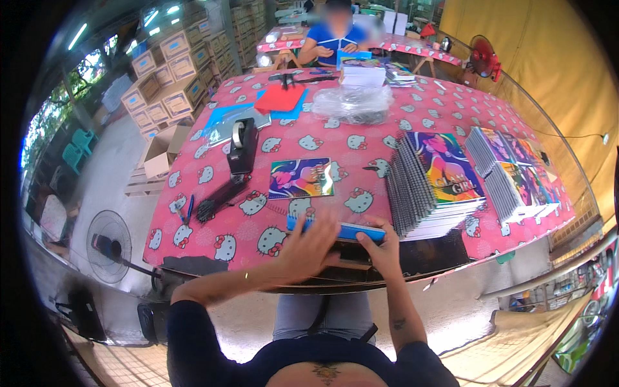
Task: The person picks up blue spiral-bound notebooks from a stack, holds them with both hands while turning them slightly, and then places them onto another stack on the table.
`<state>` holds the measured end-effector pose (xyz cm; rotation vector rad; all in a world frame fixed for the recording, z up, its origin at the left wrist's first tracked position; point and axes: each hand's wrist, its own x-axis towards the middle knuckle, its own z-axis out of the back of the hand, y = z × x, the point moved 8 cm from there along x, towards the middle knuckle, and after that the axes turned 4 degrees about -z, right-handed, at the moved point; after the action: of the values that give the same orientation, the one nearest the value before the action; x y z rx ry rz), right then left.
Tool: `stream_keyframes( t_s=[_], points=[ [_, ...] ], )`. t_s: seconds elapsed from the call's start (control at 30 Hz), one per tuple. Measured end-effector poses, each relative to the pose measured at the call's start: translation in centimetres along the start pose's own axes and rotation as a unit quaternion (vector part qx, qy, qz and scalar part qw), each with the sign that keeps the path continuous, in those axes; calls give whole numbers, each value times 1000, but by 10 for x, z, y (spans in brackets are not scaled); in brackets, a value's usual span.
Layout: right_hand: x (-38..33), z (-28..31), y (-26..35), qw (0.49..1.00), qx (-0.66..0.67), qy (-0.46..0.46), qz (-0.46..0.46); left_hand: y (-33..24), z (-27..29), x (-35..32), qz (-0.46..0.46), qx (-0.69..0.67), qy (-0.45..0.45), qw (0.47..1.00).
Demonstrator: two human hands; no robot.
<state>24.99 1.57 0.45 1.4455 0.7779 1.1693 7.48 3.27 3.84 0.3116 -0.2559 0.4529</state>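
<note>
At the near edge of the table, a thin blue-covered notebook point(353, 229) is tilted so that mostly its long blue side shows. My right hand point(385, 248) grips its right end, thumb on the near face and fingers behind. My left hand point(309, 245) is at the notebook's left part, its fingers smeared by motion, so their hold cannot be made out. Just beyond lies a notebook cover point(300, 178) with a colourful printed figure. To the right stands a tall stack of spiral-bound notebooks point(445, 168) with similar covers.
More notebook stacks point(516, 187) stand at the far right. A black tape dispenser point(242, 147) and a pen point(190, 209) lie left. Farther back are red sheets point(281, 99), clear plastic wrap point(353, 103) and a person in blue point(327, 44). Cartons point(169, 90) and a fan point(109, 245) stand left.
</note>
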Motion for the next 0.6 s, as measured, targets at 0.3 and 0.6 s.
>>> stream_keyframes(
  t_s=[0.3, 0.6],
  points=[
    [7, -21, -17, 999, 46, 19, -3, -27, 0, -20, -91, -78, 2, 993],
    [4, -20, -10, 997, 50, 57, -11, -16, -2, -4, -42, -18, -49, 998]
  ],
)
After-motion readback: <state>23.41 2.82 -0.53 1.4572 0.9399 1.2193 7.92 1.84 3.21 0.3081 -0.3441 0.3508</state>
